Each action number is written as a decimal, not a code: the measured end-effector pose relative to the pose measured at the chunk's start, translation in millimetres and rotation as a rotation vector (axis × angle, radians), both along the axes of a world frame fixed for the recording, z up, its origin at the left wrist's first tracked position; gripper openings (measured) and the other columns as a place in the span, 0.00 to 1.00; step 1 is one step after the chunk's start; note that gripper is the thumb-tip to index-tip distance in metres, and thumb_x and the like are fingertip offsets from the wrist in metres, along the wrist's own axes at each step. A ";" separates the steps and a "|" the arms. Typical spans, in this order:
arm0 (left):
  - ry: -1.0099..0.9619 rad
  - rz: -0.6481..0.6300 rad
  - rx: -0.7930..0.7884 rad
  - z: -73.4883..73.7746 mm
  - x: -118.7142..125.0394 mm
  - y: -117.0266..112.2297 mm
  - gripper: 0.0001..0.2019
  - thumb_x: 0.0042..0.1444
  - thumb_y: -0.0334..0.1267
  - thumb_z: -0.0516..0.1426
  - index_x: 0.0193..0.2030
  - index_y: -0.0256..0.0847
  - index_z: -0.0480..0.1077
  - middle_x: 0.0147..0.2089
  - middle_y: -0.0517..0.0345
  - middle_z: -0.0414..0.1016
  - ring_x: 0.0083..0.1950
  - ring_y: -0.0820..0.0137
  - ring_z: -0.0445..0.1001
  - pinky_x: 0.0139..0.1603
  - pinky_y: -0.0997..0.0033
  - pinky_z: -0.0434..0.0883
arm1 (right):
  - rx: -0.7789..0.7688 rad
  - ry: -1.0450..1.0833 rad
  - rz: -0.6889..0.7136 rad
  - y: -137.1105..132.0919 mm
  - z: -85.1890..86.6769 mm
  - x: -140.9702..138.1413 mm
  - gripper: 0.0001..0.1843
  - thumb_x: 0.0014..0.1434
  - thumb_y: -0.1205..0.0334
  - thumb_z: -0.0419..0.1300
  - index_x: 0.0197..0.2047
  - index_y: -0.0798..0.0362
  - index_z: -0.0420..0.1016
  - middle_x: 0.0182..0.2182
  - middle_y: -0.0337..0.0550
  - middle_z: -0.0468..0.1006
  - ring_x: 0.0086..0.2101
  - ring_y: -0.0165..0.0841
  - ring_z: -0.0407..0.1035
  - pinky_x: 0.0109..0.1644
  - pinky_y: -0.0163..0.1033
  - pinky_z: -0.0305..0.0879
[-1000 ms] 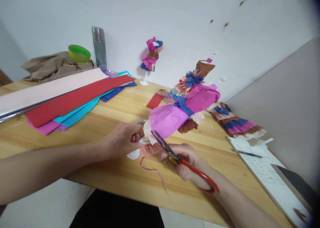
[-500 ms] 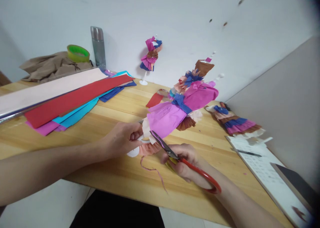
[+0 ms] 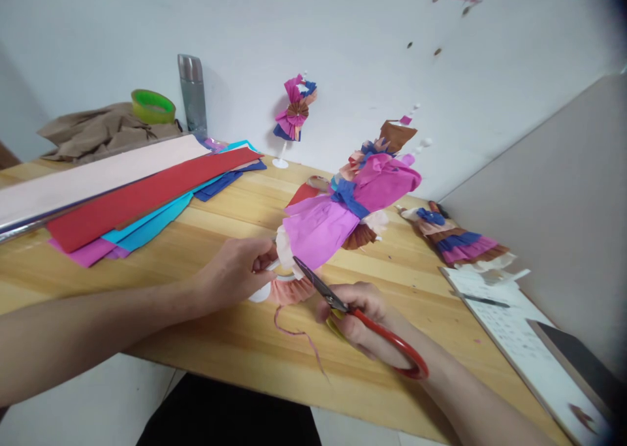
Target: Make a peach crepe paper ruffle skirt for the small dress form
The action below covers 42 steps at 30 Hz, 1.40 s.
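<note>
Scissors (image 3: 362, 318) at paper doll (image 3: 333, 221)

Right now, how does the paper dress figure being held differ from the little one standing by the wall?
The held figure is larger and lies tilted over the table, gripped by the left hand, with the scissors in the right hand at its hem. The small figure stands upright on a white stand, untouched. Both are pleated crepe paper in pink and blue.
</note>
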<state>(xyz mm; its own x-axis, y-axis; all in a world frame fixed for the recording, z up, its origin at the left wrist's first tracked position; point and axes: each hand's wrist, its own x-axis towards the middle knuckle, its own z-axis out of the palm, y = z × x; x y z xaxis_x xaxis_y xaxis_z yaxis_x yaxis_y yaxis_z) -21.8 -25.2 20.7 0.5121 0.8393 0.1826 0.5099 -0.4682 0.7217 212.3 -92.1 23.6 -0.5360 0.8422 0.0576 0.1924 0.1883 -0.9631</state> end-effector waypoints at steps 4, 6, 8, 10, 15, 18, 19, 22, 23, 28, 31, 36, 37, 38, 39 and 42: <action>0.019 0.008 0.032 -0.4 0.6 0.2 0.04 0.48 0.27 0.56 0.27 0.39 0.65 0.24 0.67 0.62 0.26 0.77 0.61 0.29 0.76 0.58 | -0.038 0.017 -0.015 -1.0 -1.8 -1.3 0.27 0.59 0.38 0.58 0.34 0.58 0.73 0.15 0.29 0.57 0.15 0.21 0.49 0.19 0.30 0.44; 0.023 0.019 0.053 0.1 1.0 0.1 0.04 0.49 0.28 0.55 0.27 0.39 0.64 0.23 0.67 0.61 0.26 0.77 0.60 0.28 0.76 0.58 | -0.014 0.002 -0.029 0.0 -4.3 -1.8 0.28 0.58 0.37 0.58 0.33 0.58 0.74 0.15 0.30 0.57 0.16 0.22 0.49 0.20 0.31 0.44; 0.025 0.031 0.061 1.0 1.3 -0.1 0.06 0.49 0.27 0.55 0.26 0.39 0.62 0.23 0.68 0.61 0.26 0.77 0.60 0.28 0.76 0.57 | 0.040 -0.016 -0.010 1.8 -6.9 -1.7 0.28 0.57 0.37 0.59 0.32 0.59 0.75 0.15 0.30 0.57 0.17 0.21 0.48 0.21 0.31 0.45; 0.020 0.042 0.052 1.7 1.3 0.0 0.06 0.47 0.27 0.55 0.25 0.39 0.61 0.23 0.67 0.61 0.26 0.77 0.61 0.28 0.77 0.57 | 0.081 -0.039 0.024 3.4 -8.1 0.1 0.27 0.56 0.38 0.61 0.31 0.58 0.76 0.16 0.31 0.57 0.17 0.21 0.47 0.21 0.32 0.44; -0.080 0.032 -0.046 -0.9 -0.1 4.2 0.04 0.47 0.27 0.54 0.26 0.38 0.63 0.24 0.67 0.62 0.26 0.77 0.62 0.28 0.77 0.59 | 0.028 -0.052 0.064 6.3 -4.6 22.2 0.28 0.55 0.37 0.60 0.33 0.57 0.75 0.16 0.32 0.60 0.16 0.22 0.50 0.18 0.31 0.44; -0.179 0.017 -0.114 -4.5 -1.0 9.6 0.03 0.46 0.29 0.55 0.28 0.38 0.65 0.24 0.66 0.64 0.27 0.76 0.64 0.28 0.76 0.61 | -0.011 -0.097 -0.152 16.6 -3.6 46.3 0.29 0.58 0.36 0.55 0.43 0.56 0.73 0.15 0.29 0.59 0.13 0.22 0.47 0.17 0.30 0.46; -0.198 0.013 -0.124 -5.3 -1.3 11.4 0.03 0.46 0.30 0.56 0.28 0.38 0.65 0.25 0.66 0.64 0.27 0.76 0.64 0.29 0.76 0.61 | 0.011 -0.179 -0.246 22.4 -3.8 53.9 0.29 0.59 0.36 0.53 0.44 0.55 0.73 0.14 0.29 0.59 0.13 0.23 0.49 0.17 0.31 0.47; -0.223 -0.001 -0.147 -6.2 -2.4 15.9 0.02 0.46 0.31 0.56 0.28 0.39 0.65 0.25 0.66 0.63 0.28 0.75 0.64 0.30 0.75 0.62 | 0.235 -0.583 -0.493 42.6 -5.2 70.3 0.23 0.56 0.41 0.58 0.37 0.55 0.76 0.19 0.39 0.70 0.19 0.31 0.63 0.23 0.34 0.55; -0.234 -0.007 -0.161 -6.1 -2.7 17.0 0.02 0.46 0.32 0.56 0.28 0.39 0.65 0.25 0.66 0.63 0.28 0.75 0.65 0.30 0.74 0.62 | 0.268 -0.766 -0.551 48.6 -5.9 73.2 0.21 0.54 0.43 0.60 0.37 0.54 0.77 0.21 0.42 0.73 0.22 0.35 0.67 0.26 0.36 0.57; -0.323 -0.034 -0.267 -5.4 -3.8 19.5 0.04 0.47 0.34 0.57 0.30 0.37 0.65 0.27 0.64 0.66 0.30 0.74 0.67 0.32 0.73 0.64 | 0.147 -1.125 -0.562 62.8 -8.8 76.2 0.21 0.56 0.49 0.60 0.47 0.53 0.77 0.36 0.52 0.83 0.34 0.43 0.76 0.33 0.38 0.63; -0.390 -0.058 -0.366 -4.3 -4.1 19.2 0.08 0.46 0.36 0.58 0.34 0.36 0.68 0.28 0.63 0.69 0.30 0.74 0.68 0.31 0.74 0.64 | 0.119 -1.189 -0.589 63.4 -9.5 76.7 0.22 0.58 0.53 0.57 0.52 0.56 0.75 0.39 0.55 0.82 0.36 0.44 0.76 0.34 0.39 0.63; -0.521 -0.119 -0.527 -3.5 -5.1 19.2 0.12 0.46 0.38 0.61 0.38 0.35 0.70 0.31 0.57 0.76 0.29 0.73 0.71 0.28 0.75 0.64 | 0.271 -1.194 -0.591 66.5 -13.8 82.4 0.25 0.57 0.64 0.57 0.58 0.57 0.71 0.38 0.53 0.82 0.35 0.41 0.76 0.34 0.36 0.62; -0.553 -0.122 -0.546 -3.6 -5.3 19.8 0.13 0.45 0.38 0.62 0.38 0.35 0.71 0.31 0.56 0.77 0.29 0.73 0.72 0.28 0.75 0.64 | 0.290 -1.198 -0.601 67.6 -15.3 84.2 0.25 0.57 0.64 0.56 0.58 0.56 0.71 0.39 0.53 0.82 0.35 0.41 0.76 0.34 0.36 0.61; -0.584 -0.118 -0.562 -3.8 -5.5 20.7 0.14 0.44 0.38 0.63 0.38 0.35 0.71 0.31 0.56 0.77 0.29 0.72 0.72 0.28 0.75 0.65 | 0.301 -1.206 -0.607 68.5 -16.7 85.8 0.23 0.58 0.64 0.56 0.57 0.55 0.72 0.40 0.53 0.82 0.36 0.41 0.76 0.35 0.36 0.61; -0.610 -0.109 -0.573 -4.1 -5.7 21.8 0.15 0.43 0.39 0.63 0.38 0.36 0.71 0.31 0.56 0.78 0.29 0.72 0.73 0.27 0.76 0.65 | 0.307 -1.217 -0.612 69.3 -17.9 87.2 0.22 0.59 0.64 0.55 0.57 0.55 0.72 0.41 0.53 0.82 0.37 0.41 0.76 0.35 0.37 0.61; -0.629 -0.046 -0.582 -5.3 -6.2 27.1 0.15 0.41 0.39 0.65 0.36 0.36 0.71 0.31 0.55 0.79 0.30 0.71 0.74 0.27 0.76 0.65 | 0.321 -1.281 -0.638 69.7 -19.9 88.1 0.21 0.61 0.62 0.54 0.57 0.53 0.73 0.41 0.55 0.82 0.37 0.43 0.76 0.34 0.38 0.59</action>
<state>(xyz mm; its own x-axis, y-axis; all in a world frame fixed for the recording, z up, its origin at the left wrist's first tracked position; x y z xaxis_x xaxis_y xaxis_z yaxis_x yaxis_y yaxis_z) -28.0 2.0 15.4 0.4955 0.8686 -0.0092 -0.0758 0.0538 0.9957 300.4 -22.4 3.7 0.0863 0.9941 0.0655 0.9963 -0.0859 -0.0080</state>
